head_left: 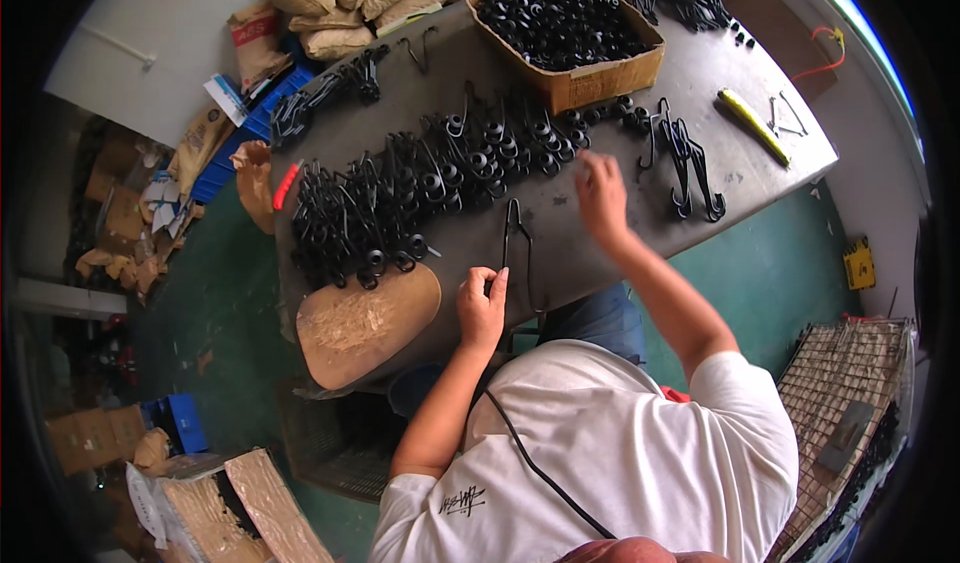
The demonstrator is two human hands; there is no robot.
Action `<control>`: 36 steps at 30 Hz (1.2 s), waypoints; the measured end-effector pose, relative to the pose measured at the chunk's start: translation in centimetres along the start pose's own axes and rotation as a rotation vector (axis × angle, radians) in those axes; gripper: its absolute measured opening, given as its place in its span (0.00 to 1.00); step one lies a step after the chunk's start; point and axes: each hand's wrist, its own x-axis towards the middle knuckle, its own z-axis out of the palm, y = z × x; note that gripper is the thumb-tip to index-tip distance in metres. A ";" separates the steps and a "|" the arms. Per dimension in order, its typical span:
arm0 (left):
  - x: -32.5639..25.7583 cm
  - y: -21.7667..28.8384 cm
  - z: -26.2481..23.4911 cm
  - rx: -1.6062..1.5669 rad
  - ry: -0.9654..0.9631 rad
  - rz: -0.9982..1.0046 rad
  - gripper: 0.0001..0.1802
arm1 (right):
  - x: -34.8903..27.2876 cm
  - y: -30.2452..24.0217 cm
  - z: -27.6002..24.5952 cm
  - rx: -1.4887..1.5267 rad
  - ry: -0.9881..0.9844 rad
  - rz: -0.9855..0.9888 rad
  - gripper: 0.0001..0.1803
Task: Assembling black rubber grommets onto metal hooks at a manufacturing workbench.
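At the left of my feed, a bright red, slim plastic-looking piece [287,187] lies at the edge of the grey metal table [565,228]. Below it I see a tan, rounded flat board [368,325], its surface scuffed, at the table's near left corner. A long heap of black bent-wire pieces with round black rings [430,173] runs from beside the board up toward the middle.

Next comes the left hand [482,308], at the near edge. Its thumb and forefinger pinch one leg of a thin, black, narrow-peaked bent wire [517,225], which I find just right of that hand, its peak pointing away from the wearer and apart from the heap.

Beyond the heap stands an open brown cardboard box [600,91] filled with small round black parts [560,23]. The right hand [603,198] is over the table just beside the heap's right end, fingers bent; I cannot tell whether they grip anything. Farther right I make out a few black wire pieces with curled ends [683,163], then a slim yellow-green tool [755,128].
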 end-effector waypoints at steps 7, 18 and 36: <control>0.7 -0.2 -0.9 0.247 0.038 0.158 0.14 | 11.4 8.7 2.4 -0.467 -0.191 -0.143 0.18; 1.9 2.5 1.6 0.368 -0.120 0.016 0.41 | 7.9 9.2 0.1 -0.502 -0.322 -0.084 0.14; 2.0 4.1 -0.3 -0.380 -0.093 -0.535 0.36 | -9.0 -8.3 -5.9 1.273 -0.656 1.051 0.18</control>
